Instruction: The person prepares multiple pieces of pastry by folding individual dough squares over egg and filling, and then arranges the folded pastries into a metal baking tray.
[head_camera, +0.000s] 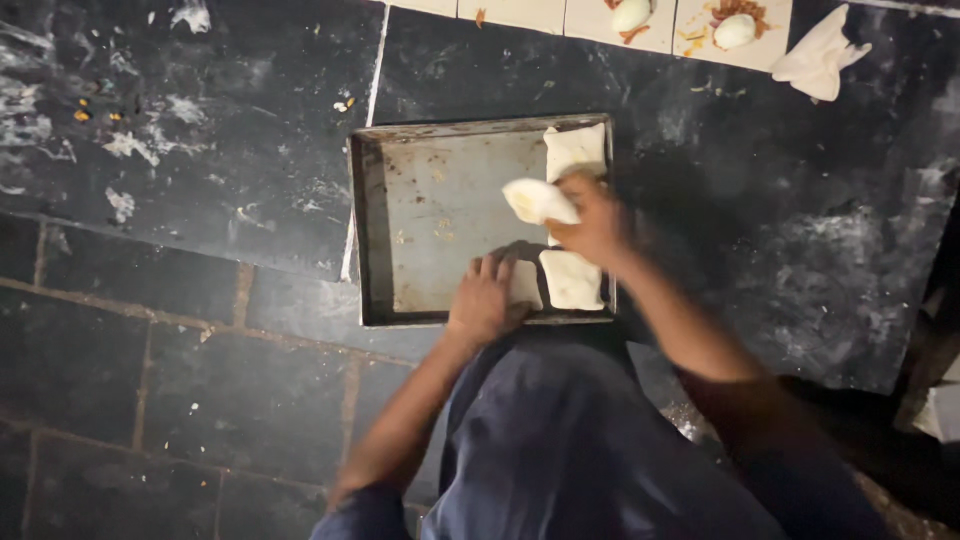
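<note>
Over tray (430, 215), hands (right (597, 222)) hold dough parcel (538, 200).

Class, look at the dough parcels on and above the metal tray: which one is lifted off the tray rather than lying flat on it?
The folded dough parcel held in the right hand; the others lie flat on the metal tray.

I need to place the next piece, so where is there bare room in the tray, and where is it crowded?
The tray's left and middle floor is bare, from its left wall across to the folded dough pieces. The right column is crowded: parcels at the top and bottom corners, the right hand holding a dough piece between them, and the left hand pressing another at the near edge.
</note>
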